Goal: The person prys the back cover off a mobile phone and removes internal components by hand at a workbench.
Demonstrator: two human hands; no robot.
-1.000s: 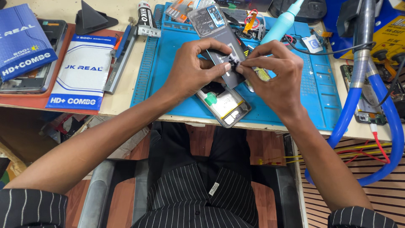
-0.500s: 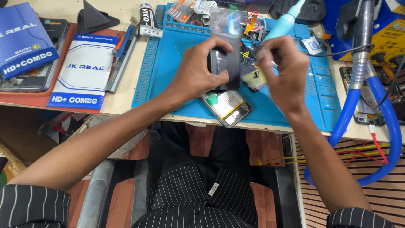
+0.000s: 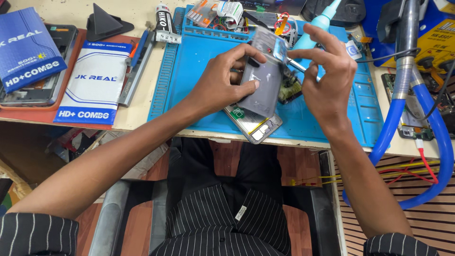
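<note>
My left hand (image 3: pixel 222 83) grips a grey phone back cover (image 3: pixel 263 83), lifted and tilted above the blue work mat (image 3: pixel 189 80). My right hand (image 3: pixel 327 78) pinches the cover's upper right corner near the camera cutout and also holds a thin metal tool (image 3: pixel 297 66). Below the cover, an opened phone body (image 3: pixel 253 124) with its battery showing lies on the mat's front edge, partly hidden by the cover.
Two blue-and-white flat boxes (image 3: pixel 95 87) and a phone frame (image 3: pixel 38 92) lie at the left. A black triangular stand (image 3: pixel 102 23), a glue tube (image 3: pixel 163 21) and a teal bottle (image 3: pixel 317 26) sit at the back. A blue hose (image 3: pixel 438 137) loops at the right.
The grey cover has come up off the phone body and now tilts upright in both hands. My right hand rose from the phone's middle to the cover's top corner.
</note>
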